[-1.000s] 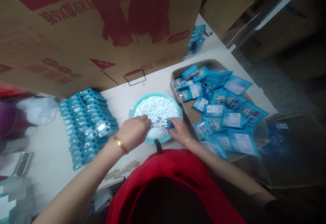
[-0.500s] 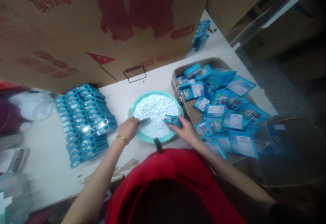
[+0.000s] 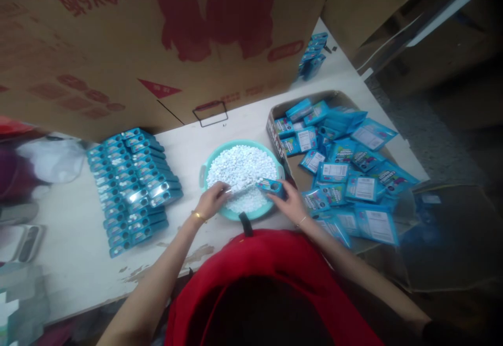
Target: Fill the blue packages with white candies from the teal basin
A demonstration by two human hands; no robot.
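A round turquoise basin [image 3: 205, 163] full of small white pieces [image 3: 243, 163] stands on the white table. Over its left front part, my left hand [image 3: 213, 199] is closed on a small scoop-like tool [image 3: 228, 191], blurred and partly hidden by the fingers. At the basin's right side my right hand [image 3: 291, 203] grips a small blue packet [image 3: 271, 187], which reaches over the white pieces. The tool and the packet are close together but apart.
Rows of blue packets [image 3: 135, 188] stand at the left. An open carton [image 3: 275, 139] of flat blue pouches [image 3: 361, 186] is at the right. Behind the basin rises a big cardboard box [image 3: 129, 47]. A white plastic bag [image 3: 53, 160] lies far left.
My left hand has moved a little right and forward over the basin, bringing the tool nearer the packet. My right hand still holds the packet, shifted slightly right. The view has shifted slightly.
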